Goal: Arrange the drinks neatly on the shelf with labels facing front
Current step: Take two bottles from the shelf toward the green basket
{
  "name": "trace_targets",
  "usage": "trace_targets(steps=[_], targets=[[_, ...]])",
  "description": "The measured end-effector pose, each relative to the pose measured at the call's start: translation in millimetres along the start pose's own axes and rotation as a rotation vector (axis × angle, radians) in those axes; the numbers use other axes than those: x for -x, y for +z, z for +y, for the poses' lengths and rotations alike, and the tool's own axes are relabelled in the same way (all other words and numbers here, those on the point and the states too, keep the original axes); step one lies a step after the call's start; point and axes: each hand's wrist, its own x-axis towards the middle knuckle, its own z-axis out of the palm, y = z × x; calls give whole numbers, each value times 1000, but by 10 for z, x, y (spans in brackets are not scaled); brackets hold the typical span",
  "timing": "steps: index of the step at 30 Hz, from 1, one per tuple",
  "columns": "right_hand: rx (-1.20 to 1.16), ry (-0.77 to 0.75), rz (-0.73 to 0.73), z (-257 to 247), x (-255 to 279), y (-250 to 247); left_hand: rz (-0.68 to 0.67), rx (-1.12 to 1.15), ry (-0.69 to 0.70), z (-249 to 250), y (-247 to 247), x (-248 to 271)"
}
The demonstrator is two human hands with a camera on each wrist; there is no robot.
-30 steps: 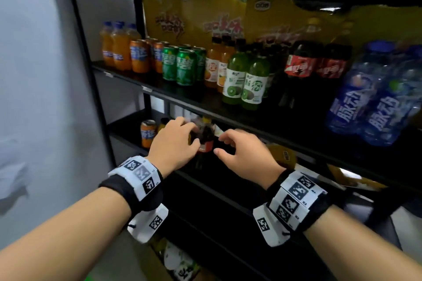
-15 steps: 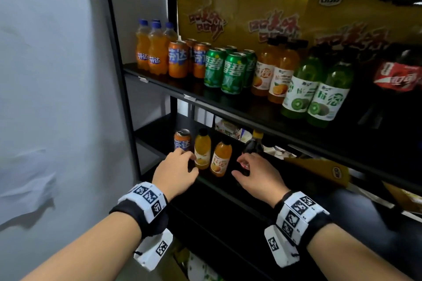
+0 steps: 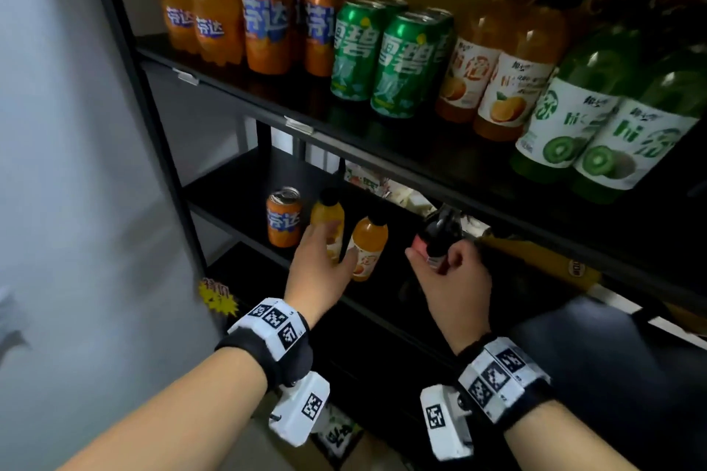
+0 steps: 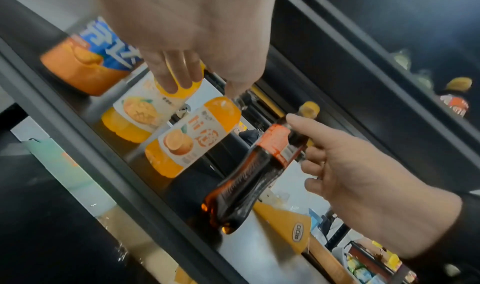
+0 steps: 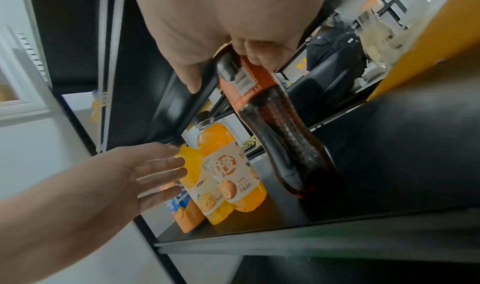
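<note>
On the lower shelf (image 3: 229,183) stand an orange can (image 3: 283,218), a mango juice bottle (image 3: 328,211) and an orange juice bottle (image 3: 370,241), their labels towards me. My left hand (image 3: 333,247) lies with straight fingers against the mango bottle (image 4: 137,113). To their right, my right hand (image 3: 440,260) grips a dark cola bottle (image 3: 440,231) round its red label. The cola bottle (image 5: 285,134) is tilted, with its base down by the shelf board. Its yellow cap (image 4: 309,108) shows above my fingers.
The upper shelf (image 3: 306,126) carries rows of orange soda bottles, orange cans (image 3: 267,27), green cans (image 3: 398,65), orange juice bottles and green kiwi bottles (image 3: 612,149). A yellow packet (image 3: 543,260) lies right of the cola bottle. Snack packets sit behind. A grey wall is left.
The view has closed in on the lower shelf. My right hand has taken hold of the cola bottle and tipped it. My left hand has moved onto the mango bottle.
</note>
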Motion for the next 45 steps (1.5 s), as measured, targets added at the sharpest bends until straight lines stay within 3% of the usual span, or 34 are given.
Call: trace_targets(steps=[3,6,16,23,29,39,42,43,44,45], targets=[[-139,107,-19,163,-80,76,-31,-24,9,-24,193,-45],[-318,97,-125,306,-179,202,-47,-29,23,-33,348,-107],[-407,109,-166,477,-270,370,-6,-113,-45,-37,674,-234],[-483,80,-241,391,-213,444,-12,-70,-29,-131,510,-70],[-498,15,-375,-58,84,824,133,-28,-140,-399,-90,236],[-525,-133,-687,-1112,1057,1794,399,-58,-328,-1211,-1664,1036],[-501,-131,-705,-1236,1248,1974,422,-98,-379,-1312,-1931,1210],[-451,-166,-778,-1396,1530,2183,453,-69,-425,-1545,-2186,1421],[-428,-182,-897,-1632,2140,2600,540,-52,-523,-1935,-2657,1871],[-431,-184,-885,-1658,2125,2565,550,-69,-501,-1943,-2641,1854]])
